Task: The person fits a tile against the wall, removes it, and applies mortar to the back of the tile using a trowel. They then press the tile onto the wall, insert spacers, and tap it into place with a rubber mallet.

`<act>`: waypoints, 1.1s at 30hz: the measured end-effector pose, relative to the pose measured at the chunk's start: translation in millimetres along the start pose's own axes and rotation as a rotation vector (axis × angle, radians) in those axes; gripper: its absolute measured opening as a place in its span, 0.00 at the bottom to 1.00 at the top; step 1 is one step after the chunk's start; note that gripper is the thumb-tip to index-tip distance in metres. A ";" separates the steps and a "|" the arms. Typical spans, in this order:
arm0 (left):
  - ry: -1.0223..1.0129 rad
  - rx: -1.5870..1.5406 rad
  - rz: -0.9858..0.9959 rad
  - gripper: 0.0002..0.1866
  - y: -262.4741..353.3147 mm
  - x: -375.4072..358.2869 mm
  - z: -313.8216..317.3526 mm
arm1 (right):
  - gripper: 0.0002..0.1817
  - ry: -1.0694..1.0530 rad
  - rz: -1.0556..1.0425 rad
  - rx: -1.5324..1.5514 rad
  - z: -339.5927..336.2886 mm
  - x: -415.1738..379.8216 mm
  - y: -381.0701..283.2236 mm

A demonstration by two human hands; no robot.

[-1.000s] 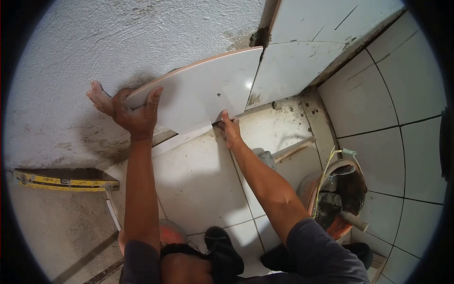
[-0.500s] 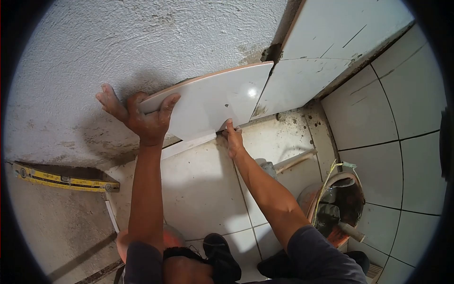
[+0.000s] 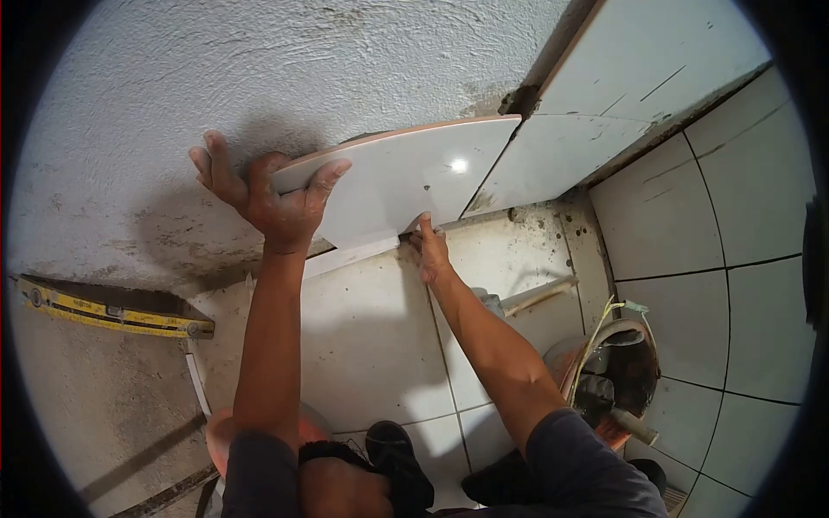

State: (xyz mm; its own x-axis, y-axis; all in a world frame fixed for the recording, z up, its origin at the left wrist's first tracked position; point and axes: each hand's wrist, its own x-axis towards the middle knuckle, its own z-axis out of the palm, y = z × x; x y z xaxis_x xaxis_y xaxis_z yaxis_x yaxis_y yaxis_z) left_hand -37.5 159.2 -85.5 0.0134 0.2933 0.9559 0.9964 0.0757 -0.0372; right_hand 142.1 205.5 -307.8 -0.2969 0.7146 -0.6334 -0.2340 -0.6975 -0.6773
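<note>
A large white wall tile stands against the rough plastered wall, its right edge close beside a fitted wall tile. My left hand grips its left end, thumb on the glossy face and the other fingers at the edge and behind. At the bottom edge, my right hand holds the tile from below with the thumb up on its face; its other fingers are partly hidden. A white strip lies under the tile along the wall's foot.
At the right stands a bucket with dark contents and a handled tool. A hammer-like tool lies on the tiled floor. A yellow spirit level is at the left. Beside my leg is an orange bucket-like container.
The view has shifted slightly. Both hands keep their hold on the tile, and the left hand's free fingers point more upward.
</note>
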 end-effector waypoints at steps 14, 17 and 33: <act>0.023 -0.003 -0.028 0.30 1.5 -0.8 -2.6 | 0.55 -0.087 0.067 0.007 1.6 -4.5 -2.3; 0.016 -0.041 -0.031 0.32 4.1 1.3 -1.5 | 0.54 -0.079 0.079 0.008 -3.2 0.6 -0.4; 0.009 -0.016 -0.033 0.29 0.5 -4.0 0.4 | 0.58 -0.054 0.080 -0.010 -4.6 5.0 4.6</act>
State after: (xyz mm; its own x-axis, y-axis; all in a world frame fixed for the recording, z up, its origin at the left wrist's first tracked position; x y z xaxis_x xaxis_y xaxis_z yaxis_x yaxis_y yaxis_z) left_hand -37.1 158.5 -89.5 -0.0191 0.2822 0.9592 0.9975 0.0703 -0.0009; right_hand 143.8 206.0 -315.8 -0.3642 0.6525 -0.6645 -0.1988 -0.7516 -0.6290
